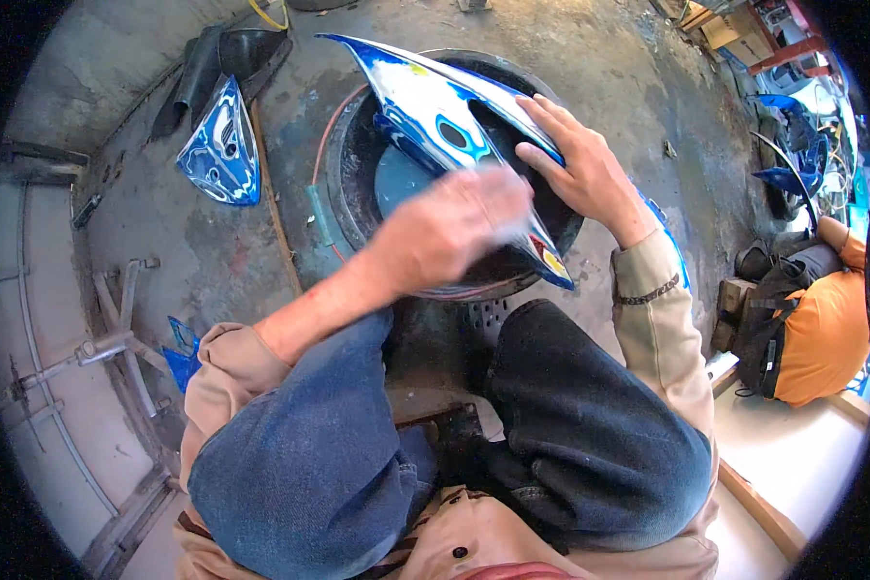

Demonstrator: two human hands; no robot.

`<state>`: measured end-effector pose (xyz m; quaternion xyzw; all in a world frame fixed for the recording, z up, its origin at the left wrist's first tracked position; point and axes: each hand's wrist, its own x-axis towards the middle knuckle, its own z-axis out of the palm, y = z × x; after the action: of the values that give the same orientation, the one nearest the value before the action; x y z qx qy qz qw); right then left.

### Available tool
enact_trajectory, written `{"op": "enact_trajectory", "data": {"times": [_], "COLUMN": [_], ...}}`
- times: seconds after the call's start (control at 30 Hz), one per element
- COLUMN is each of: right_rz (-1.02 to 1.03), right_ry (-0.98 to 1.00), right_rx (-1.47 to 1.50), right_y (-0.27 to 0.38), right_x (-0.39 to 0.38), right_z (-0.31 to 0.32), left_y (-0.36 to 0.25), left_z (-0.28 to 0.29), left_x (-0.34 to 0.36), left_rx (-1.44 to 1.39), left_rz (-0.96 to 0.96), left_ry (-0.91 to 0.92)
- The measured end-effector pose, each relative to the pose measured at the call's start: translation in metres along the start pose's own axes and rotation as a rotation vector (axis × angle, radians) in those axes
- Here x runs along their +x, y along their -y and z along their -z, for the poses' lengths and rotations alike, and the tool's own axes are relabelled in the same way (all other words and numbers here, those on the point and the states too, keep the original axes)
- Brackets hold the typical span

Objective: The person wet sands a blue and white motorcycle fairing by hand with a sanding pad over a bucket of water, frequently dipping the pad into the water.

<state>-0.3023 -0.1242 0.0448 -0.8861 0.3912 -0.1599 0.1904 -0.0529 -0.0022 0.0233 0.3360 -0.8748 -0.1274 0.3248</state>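
Note:
A white and blue glossy panel [425,106] with a cut-out slot lies slanted across a round black tub [348,193] with a bluish interior. My right hand [580,164] rests with fingers stretched out along the panel's upper right side, thumb apart. My left hand [454,222] is motion-blurred over the panel's lower part, fingers curled; what it holds, if anything, I cannot make out. The panel's lower tip, with a yellow and red patch, shows beyond it.
A smaller blue and white panel [217,164] lies at left by black curved pieces [208,68] and a stick. A metal frame [116,348] stands far left. A person in orange [822,338] sits at right, near piled blue parts [793,164].

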Motion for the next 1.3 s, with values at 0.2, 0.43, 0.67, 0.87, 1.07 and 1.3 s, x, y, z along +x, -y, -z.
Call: {"op": "enact_trajectory", "data": {"times": [0.2,0.43,0.67,0.87,1.07,1.3], "right_rz": [-0.028,-0.04,-0.104,-0.098,-0.014,-0.292], "right_ry": [0.053,0.111,0.06,0.056,-0.201,0.236], "right_rx": [-0.032,0.013,-0.084,-0.043,0.014,0.236], "right_y": [0.005,0.003,0.01,0.006,0.034,0.074], "right_x": [0.001,-0.001,-0.005,-0.003,-0.037,-0.092], "right_z": [0.006,0.006,-0.001,0.011,0.04,0.068], "left_y": [0.027,0.009,0.019,-0.014,0.025,0.025], "left_z": [0.01,0.002,0.003,-0.017,0.004,0.0], "left_x": [-0.002,-0.002,-0.005,0.003,0.006,0.004], "left_rx": [0.247,0.001,0.136,-0.136,0.013,0.012], "left_rz": [0.257,0.07,0.248,-0.17,0.107,0.129], "left_ry": [-0.123,0.009,-0.119,0.142,-0.105,-0.128]}}
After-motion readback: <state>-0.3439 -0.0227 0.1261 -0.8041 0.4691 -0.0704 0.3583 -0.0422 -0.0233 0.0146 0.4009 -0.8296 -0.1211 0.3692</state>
